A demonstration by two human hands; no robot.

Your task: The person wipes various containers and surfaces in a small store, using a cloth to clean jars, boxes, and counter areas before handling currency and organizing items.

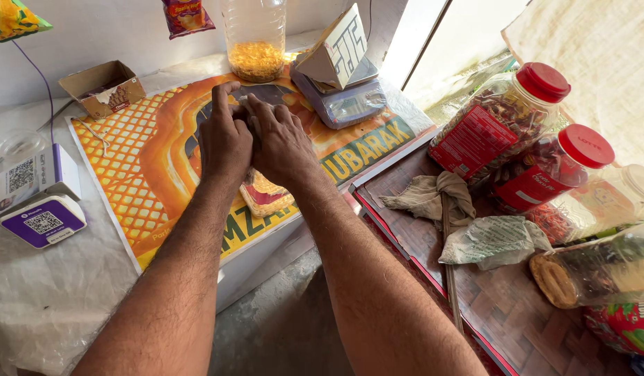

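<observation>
A small roadside snack shop: a weighing scale [343,101] sits at the back of the desk [36,306], red-lidded sweet jars [499,125] crowd to its right, payment code stands [40,209] to its left, and a hanging snack packet [186,15] shows above.

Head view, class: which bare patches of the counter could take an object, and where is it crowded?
Free: orange mat between the cardboard box and left hand; woven surface below the cloth. Crowded: around the scale and plastic jar, and by the red-lidded jars at right.
</observation>
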